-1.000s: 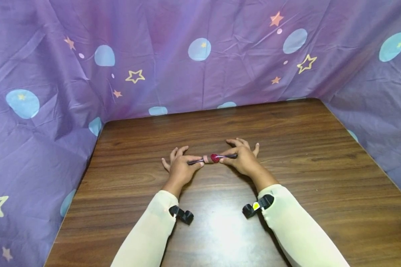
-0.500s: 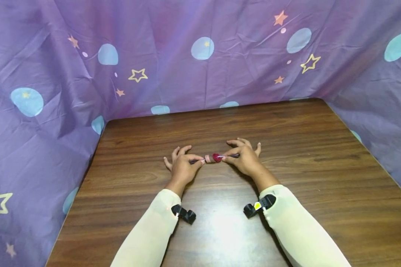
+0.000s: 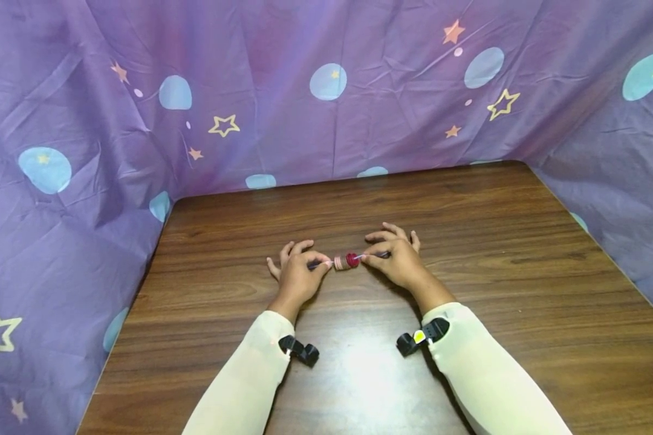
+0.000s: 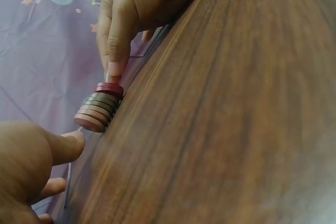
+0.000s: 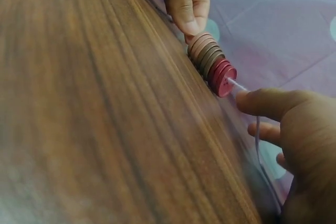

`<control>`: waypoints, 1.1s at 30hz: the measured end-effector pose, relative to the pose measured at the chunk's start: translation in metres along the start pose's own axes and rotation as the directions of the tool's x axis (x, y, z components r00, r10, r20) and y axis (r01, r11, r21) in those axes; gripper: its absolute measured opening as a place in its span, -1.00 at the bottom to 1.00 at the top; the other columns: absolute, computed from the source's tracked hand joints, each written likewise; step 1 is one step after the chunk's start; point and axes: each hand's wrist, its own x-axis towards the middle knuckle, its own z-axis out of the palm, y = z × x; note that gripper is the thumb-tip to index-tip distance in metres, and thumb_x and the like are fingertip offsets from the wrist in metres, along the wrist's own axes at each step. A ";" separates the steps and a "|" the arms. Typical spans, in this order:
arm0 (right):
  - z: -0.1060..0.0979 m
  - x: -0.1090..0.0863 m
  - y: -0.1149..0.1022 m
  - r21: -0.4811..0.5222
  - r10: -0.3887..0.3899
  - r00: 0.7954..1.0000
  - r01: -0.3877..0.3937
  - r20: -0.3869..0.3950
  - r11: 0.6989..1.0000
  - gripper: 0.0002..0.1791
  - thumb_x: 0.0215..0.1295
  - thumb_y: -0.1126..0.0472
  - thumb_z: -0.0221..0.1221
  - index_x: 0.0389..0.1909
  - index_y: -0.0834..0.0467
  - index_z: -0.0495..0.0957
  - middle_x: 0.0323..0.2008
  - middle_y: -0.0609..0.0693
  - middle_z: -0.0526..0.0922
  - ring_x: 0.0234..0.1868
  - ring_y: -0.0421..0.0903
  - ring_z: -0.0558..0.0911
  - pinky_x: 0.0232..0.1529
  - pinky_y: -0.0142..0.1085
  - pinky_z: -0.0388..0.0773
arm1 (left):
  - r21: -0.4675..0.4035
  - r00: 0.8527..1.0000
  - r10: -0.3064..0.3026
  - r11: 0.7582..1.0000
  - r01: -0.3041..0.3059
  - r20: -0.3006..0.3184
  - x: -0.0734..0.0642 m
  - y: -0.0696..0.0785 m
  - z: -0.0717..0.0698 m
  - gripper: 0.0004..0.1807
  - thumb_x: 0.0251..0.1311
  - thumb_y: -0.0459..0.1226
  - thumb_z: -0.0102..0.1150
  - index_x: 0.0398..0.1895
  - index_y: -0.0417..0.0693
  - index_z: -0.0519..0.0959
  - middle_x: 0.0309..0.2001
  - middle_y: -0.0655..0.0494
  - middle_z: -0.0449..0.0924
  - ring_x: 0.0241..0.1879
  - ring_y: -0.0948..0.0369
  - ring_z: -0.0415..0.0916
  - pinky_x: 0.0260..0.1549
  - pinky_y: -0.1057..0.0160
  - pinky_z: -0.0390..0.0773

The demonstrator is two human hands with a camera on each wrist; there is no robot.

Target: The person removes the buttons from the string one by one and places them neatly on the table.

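Observation:
A short row of round buttons (image 3: 346, 261) lies on its side between the two hands, threaded on a pale string (image 5: 258, 140). Deep red buttons (image 5: 226, 80) with small holes sit at the right end, then brownish ones, then pinkish ones (image 4: 92, 119) toward the left. My left hand (image 3: 296, 277) pinches the string between thumb and index finger close to the pinkish end, its other fingers spread. On the other side, my right hand (image 3: 401, 261) pinches the string just past the red end. Loose string hangs below each hand in the wrist views.
The buttons are low over a brown wood-grain table (image 3: 239, 362). A purple curtain (image 3: 283, 90) with stars and blue discs surrounds its back and sides. Black wrist mounts (image 3: 299, 349) show on both pale sleeves (image 3: 239, 380).
The head view shifts slightly. My right hand's spread fingers move a little to the left; both hands keep their pinch on the string, and the buttons stay nearly in place.

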 end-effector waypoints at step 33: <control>0.002 -0.011 -0.015 0.825 -0.013 0.962 -0.225 0.271 0.518 -0.81 0.48 0.46 -0.22 -0.38 0.43 0.21 0.41 0.50 0.48 0.00 0.03 0.85 -0.07 0.12 0.84 | -0.275 0.988 0.118 0.951 -0.141 -0.100 -0.012 0.013 0.011 -0.94 0.36 -0.24 0.47 -0.25 -0.02 0.80 0.42 -0.10 0.58 0.49 -0.18 0.40 0.47 -0.41 0.01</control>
